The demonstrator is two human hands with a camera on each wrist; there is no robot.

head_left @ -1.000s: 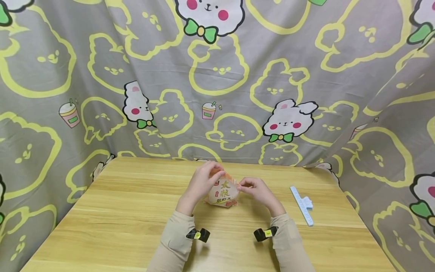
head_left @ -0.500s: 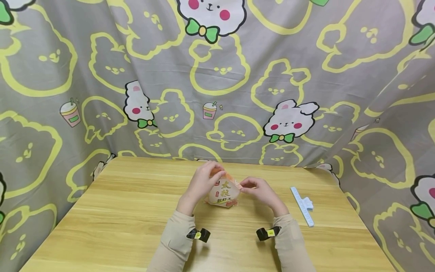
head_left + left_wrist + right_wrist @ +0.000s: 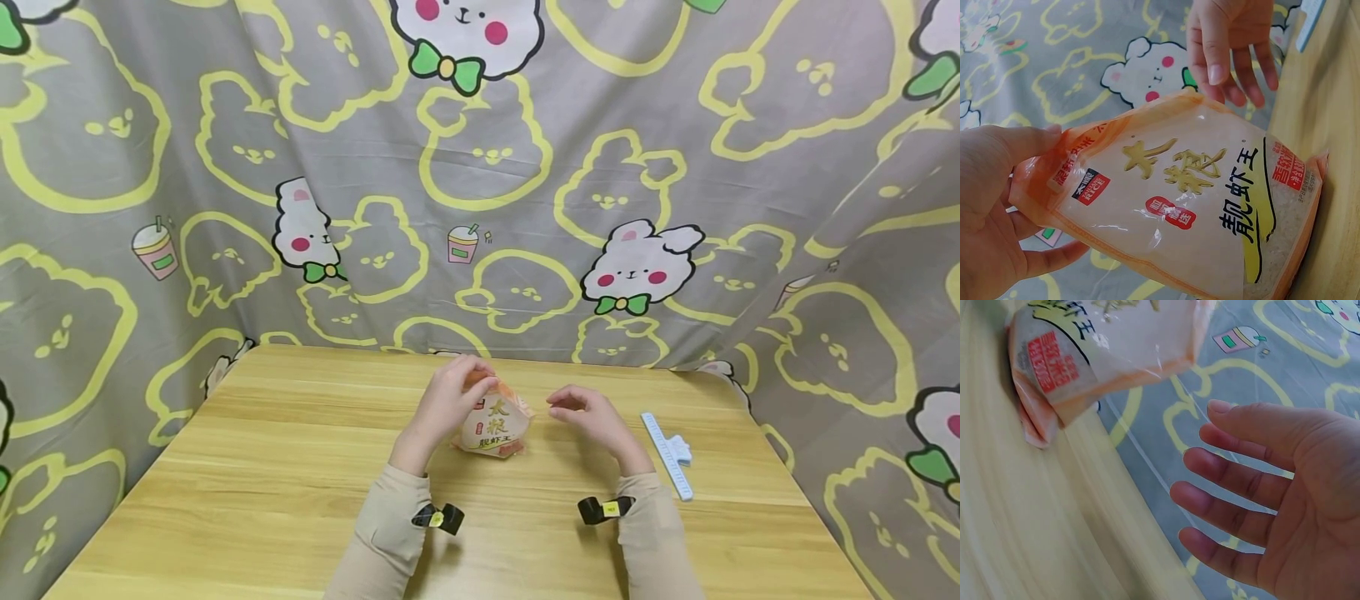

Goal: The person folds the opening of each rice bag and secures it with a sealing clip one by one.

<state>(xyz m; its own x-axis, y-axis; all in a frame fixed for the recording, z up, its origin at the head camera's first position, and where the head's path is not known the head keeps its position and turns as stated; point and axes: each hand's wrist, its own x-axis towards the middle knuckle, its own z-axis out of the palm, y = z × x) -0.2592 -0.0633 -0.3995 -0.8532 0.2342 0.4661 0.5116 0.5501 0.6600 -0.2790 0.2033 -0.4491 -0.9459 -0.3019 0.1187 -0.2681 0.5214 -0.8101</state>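
A bag of rice (image 3: 493,429), orange-edged with gold and black lettering, stands on the wooden table, its grains showing through a clear patch in the left wrist view. My left hand (image 3: 450,408) pinches its folded top corner between thumb and fingers, as the left wrist view (image 3: 997,187) also shows. To the right of the bag, a short gap away, my right hand (image 3: 588,417) hangs with nothing in it. In the right wrist view its fingers (image 3: 1229,506) are spread and relaxed beside the bag.
A light blue bag clip (image 3: 667,457) lies on the wooden table (image 3: 262,467), right of my right hand. A grey curtain (image 3: 360,167) with cartoon rabbits hangs behind the table and along both sides.
My right hand has let go of the bag's right top corner and moved off to the right. The left hand keeps its pinch, and the bag stays in place.
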